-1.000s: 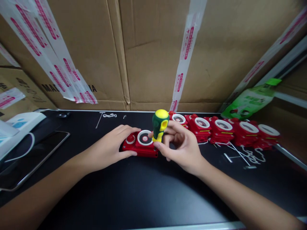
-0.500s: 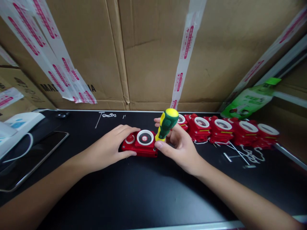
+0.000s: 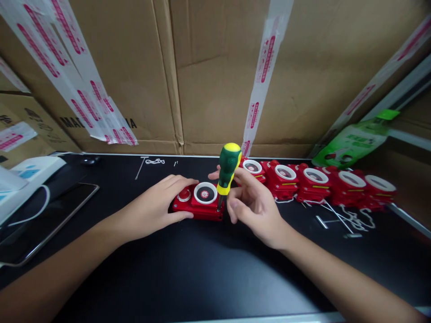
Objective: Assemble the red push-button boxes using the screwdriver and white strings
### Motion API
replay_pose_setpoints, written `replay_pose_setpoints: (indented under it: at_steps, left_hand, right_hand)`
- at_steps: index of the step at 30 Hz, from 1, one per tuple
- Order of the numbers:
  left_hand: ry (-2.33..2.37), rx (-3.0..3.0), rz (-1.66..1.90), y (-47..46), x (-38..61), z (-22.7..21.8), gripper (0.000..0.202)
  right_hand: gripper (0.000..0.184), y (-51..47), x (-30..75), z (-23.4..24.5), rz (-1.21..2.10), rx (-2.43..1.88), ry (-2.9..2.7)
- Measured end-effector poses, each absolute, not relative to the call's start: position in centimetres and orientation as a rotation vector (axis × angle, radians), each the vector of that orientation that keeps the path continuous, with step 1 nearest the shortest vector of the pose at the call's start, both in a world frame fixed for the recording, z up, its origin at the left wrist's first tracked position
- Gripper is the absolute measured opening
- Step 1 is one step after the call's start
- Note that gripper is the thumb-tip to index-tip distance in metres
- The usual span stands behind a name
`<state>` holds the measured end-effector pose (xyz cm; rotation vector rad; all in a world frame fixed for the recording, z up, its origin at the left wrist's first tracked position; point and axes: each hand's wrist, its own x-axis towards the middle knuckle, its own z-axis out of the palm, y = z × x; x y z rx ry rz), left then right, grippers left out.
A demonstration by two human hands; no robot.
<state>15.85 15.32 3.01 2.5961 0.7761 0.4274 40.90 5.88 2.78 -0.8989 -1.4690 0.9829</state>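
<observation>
The green-and-yellow plastic-handled screwdriver (image 3: 229,165) has swung from a rightward lean to nearly upright. The right hand (image 3: 257,208) curls loosely beside it, thumb clear; finger contact is unclear. The left hand (image 3: 161,202) clasps the red, white-ringed box (image 3: 202,210) beneath its tip, on the black desk (image 3: 188,269).

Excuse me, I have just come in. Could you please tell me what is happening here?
A person's left hand holds a red device on the black table, thumb on the near side. A green and yellow screwdriver stands nearly upright, its tip at the device's near right corner. The right hand is loosely open around the handle, with the thumb off it; I cannot tell whether other fingers touch it. Five similar red devices sit in a row farther right.
</observation>
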Motion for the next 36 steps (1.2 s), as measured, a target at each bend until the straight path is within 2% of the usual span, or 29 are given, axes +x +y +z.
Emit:
replay_pose_setpoints:
  at_steps: [7, 11, 14, 18, 23, 28, 36]
  left_hand:
    - [0.766, 2.605, 0.438, 15.4, 15.7, 2.9, 0.060]
    - [0.775, 2.597, 0.430, 15.3, 15.8, 3.0, 0.061]
    - [0.791, 2.592, 0.420, 15.3, 15.8, 3.0, 0.061]
    - [0.782, 2.587, 0.422, 15.3, 15.8, 3.1, 0.061]
    - [0.786, 2.599, 0.426, 15.4, 15.8, 2.9, 0.061]
    - [0.775, 2.590, 0.435, 15.3, 15.7, 2.8, 0.062]
    - [0.801, 2.596, 0.420, 15.3, 15.8, 3.0, 0.060]
  right_hand:
    - [0.047, 6.3, 40.6, 3.0, 0.897, -1.043, -1.424]
    - [0.036, 6.1, 40.8, 3.0, 0.893, -1.014, -1.471]
    - [0.035, 5.8, 40.7, 3.0, 0.900, -0.926, -1.529]
    - [0.028, 5.9, 40.5, 3.0, 0.830, -1.015, -1.490]
    - [0.036, 6.2, 40.6, 3.0, 0.850, -1.002, -1.380]
    - [0.052, 5.8, 40.6, 3.3, 0.936, -0.945, -1.391]
    - [0.044, 5.2, 40.7, 3.3, 1.032, -0.841, -1.495]
